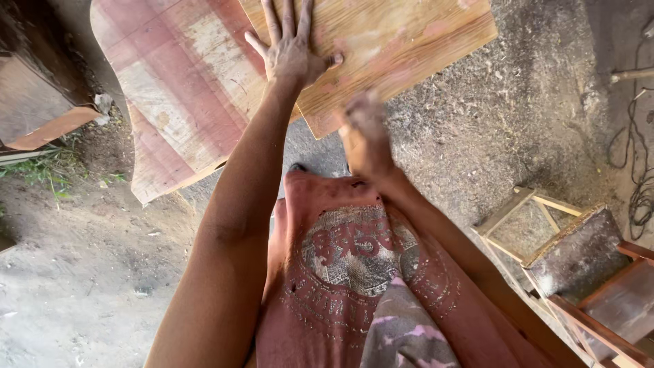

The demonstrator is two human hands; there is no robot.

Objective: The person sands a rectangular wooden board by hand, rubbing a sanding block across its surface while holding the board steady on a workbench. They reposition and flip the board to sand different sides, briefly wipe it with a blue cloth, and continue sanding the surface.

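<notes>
We find the left hand [289, 51] pressed flat, fingers spread, on the light wooden board [395, 41] at twelve o'clock. The right hand [366, 133] blurs at its near edge; grip undeterminable. Pink dust marks the board; the work appears unfinished.

Both arms are bare, no sleeves showing. The person wears a faded red shirt [340, 286] with a worn pale print, and perhaps pink-patterned grey cloth [409, 341] below.
</notes>
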